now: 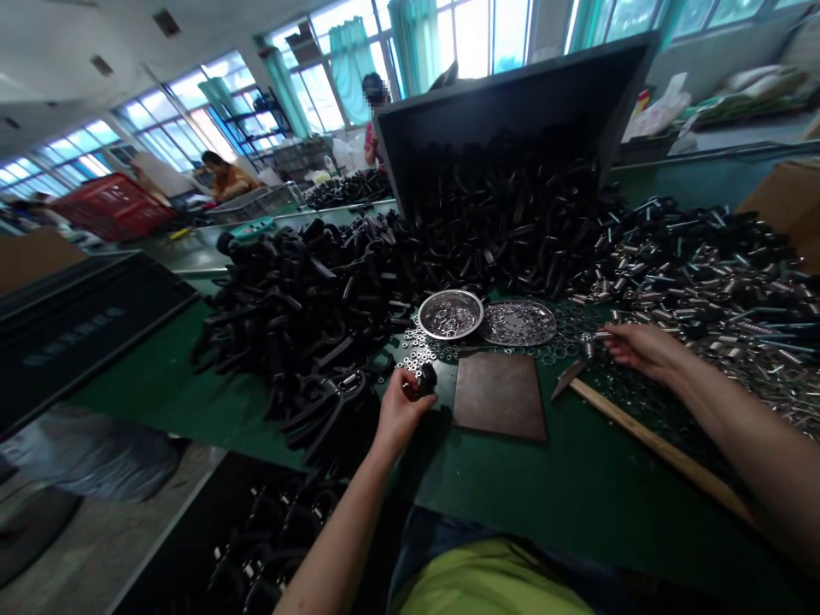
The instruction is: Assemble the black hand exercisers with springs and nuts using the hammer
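Note:
My left hand (403,406) is closed round a small black part (426,378), left of a square brown metal plate (500,395) on the green table. At the right, my right hand (641,348) pinches a small silver metal part (590,342) with a coil on it, above the head of a wooden-handled hammer (659,446). Behind the plate, a round steel bowl (450,294) holds small metal pieces, beside a shallow oval tray (520,303) of similar pieces. Silver nuts (416,352) lie scattered in front of the bowl.
Black parts (307,290) are heaped at the left, spilling also from a tipped dark bin (512,102) behind. Springs and bolts (692,265) are piled at the right. A dark crate (90,333) stands far left. Two people sit in the background.

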A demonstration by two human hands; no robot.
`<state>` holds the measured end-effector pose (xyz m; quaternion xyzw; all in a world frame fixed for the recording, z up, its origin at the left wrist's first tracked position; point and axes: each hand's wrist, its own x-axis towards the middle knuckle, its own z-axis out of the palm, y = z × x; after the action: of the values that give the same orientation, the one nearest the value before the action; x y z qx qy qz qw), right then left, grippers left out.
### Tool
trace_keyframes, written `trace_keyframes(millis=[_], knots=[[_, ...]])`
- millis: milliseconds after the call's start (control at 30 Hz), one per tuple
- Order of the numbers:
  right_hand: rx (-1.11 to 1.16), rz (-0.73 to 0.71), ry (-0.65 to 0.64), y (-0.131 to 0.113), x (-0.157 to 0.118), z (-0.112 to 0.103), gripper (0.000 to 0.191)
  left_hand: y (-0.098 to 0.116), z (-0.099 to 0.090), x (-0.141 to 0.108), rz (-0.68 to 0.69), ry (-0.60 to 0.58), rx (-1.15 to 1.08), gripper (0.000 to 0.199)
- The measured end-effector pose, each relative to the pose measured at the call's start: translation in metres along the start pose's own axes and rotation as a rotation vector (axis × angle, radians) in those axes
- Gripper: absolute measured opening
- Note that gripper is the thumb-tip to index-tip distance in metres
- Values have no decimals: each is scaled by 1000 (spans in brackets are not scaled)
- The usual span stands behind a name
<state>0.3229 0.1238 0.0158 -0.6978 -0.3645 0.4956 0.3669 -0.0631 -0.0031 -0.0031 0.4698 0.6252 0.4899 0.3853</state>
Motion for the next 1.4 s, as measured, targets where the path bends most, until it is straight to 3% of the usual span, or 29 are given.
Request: trace_keyframes(millis=[67, 167, 267, 400, 733, 900, 967, 1067, 1267, 1400], knots=[[56, -24, -45, 4, -7, 1, 19, -4, -4, 0, -9, -2, -8, 40], [66, -107, -22, 7, -15, 3, 19, -4, -9, 9, 50, -10, 128, 24], [54, -212, 68, 8, -21, 8, 4, -1, -10, 27, 160, 62, 543, 18], [59, -271, 122, 9, -22, 11, 3, -1, -3, 50, 240, -34, 963, 31], [19, -227, 62, 27, -15, 1, 16, -3, 6, 63, 288, -202, 1214, 32], [49, -141, -36, 28, -15, 1, 25, 0, 5, 62, 299, -180, 1268, 35], [41, -135, -33, 26, -14, 1, 24, 2, 5, 59, 321, -134, 1213, 36], [30, -124, -27, 22, -11, 0, 21, 6, 7, 53, 301, -100, 943, 30], [193, -103, -138, 9, -13, -2, 32, 21, 26, 24, -44, -197, 44, 22], [322, -162, -208, 1, -43, 14, 30, 31, 45, -4, -216, -263, -256, 34]])
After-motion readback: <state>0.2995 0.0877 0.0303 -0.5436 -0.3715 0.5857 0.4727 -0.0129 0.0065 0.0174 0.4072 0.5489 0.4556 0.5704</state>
